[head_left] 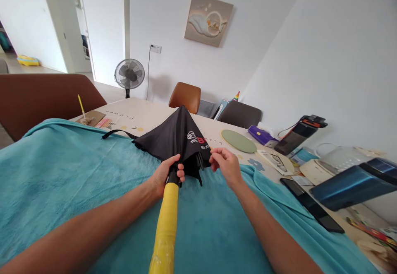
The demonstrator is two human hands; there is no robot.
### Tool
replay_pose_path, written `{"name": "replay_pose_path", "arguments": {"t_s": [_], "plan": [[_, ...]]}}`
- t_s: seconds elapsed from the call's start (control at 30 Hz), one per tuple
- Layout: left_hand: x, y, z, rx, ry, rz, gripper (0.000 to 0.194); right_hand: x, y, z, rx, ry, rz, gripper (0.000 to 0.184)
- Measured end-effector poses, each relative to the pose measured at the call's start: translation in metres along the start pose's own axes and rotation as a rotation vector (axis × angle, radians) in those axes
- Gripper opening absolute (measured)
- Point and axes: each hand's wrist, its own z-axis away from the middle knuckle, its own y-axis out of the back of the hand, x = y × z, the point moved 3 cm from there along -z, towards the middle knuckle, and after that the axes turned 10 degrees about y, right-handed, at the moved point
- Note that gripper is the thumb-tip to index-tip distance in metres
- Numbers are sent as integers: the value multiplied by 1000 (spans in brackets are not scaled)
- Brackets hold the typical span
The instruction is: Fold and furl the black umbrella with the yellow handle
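Observation:
A black umbrella (169,135) with white and red print lies over a teal blanket (124,179), its loosely folded canopy pointing away from me. Its handle is wrapped in yellow (167,220) and runs toward me. My left hand (169,172) is closed round the dark shaft just above the yellow part. With thumb and fingers pinched together, my right hand (225,162) holds the right edge of the canopy near the print. A black strap (119,131) sticks out from the canopy's left side. The inner ribs are mostly hidden under the cloth.
Right of the blanket are a black phone (312,203), a blue tumbler (356,183), a dark bottle (297,133), glasses (277,162) and a purple pack (262,135). A green oval mat (238,140) lies farther back. Chairs and a fan (129,74) stand beyond the table.

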Motion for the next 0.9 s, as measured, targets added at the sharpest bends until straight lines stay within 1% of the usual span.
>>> {"name": "replay_pose_path", "arguments": {"t_s": [0.03,0.1,0.17,0.23,0.27,0.33,0.47,0.57,0.63,0.73,0.8,0.9], "plan": [[0,1,-1,-9,-4,-4,32,4,-2,7,-31,-47,-38,11],[0,3,-3,-18,-8,-9,31,7,-8,18,-133,-179,-133,23],[0,4,-4,-16,-5,-15,32,7,-15,25,-281,-352,-239,36],[-1,4,-4,-8,2,-19,32,8,-22,32,-410,-524,-341,43],[-1,4,-4,-4,6,-20,32,9,-26,34,-444,-593,-395,44],[-1,3,-3,4,12,-23,33,13,-32,37,-436,-683,-521,42],[-1,1,-1,30,20,-38,34,22,-43,38,-322,-729,-756,37],[-2,-1,1,66,29,-41,34,23,-46,36,-273,-714,-821,33],[-3,-2,1,80,27,-47,34,20,-47,33,-248,-695,-832,28],[-4,0,-1,67,19,-57,33,16,-50,32,-241,-685,-824,25],[-4,2,-4,56,12,-57,32,16,-53,32,-246,-683,-779,24],[-4,4,-6,75,6,-70,33,20,-59,34,-263,-674,-658,22]]}}
